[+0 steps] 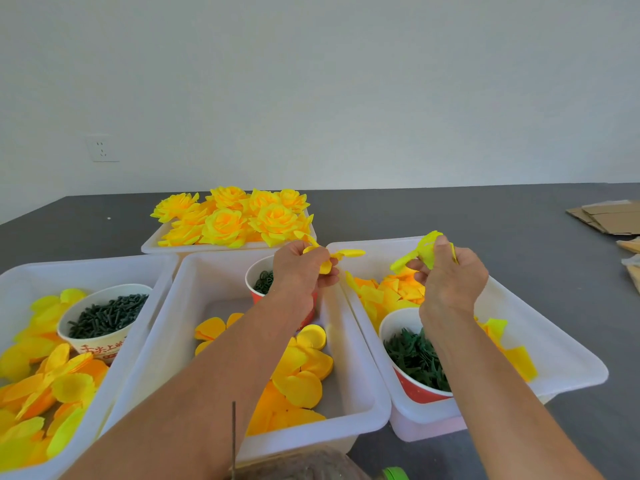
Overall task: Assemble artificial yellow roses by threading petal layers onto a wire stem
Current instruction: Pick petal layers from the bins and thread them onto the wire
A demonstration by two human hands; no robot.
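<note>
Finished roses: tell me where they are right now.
In the head view, the finished roses are piled in the far white tray, left of centre, behind the middle bin and just beyond the left hand.

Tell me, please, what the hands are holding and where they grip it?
The left hand pinches a yellow petal layer near its middle; the right hand grips another petal piece by one edge.

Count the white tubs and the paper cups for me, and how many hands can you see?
White tubs: 4 (left, middle, right, far one with finished roses)
Paper cups: 3 (left, middle, right)
Hands: 2 (left, right)
Total: 9
</note>
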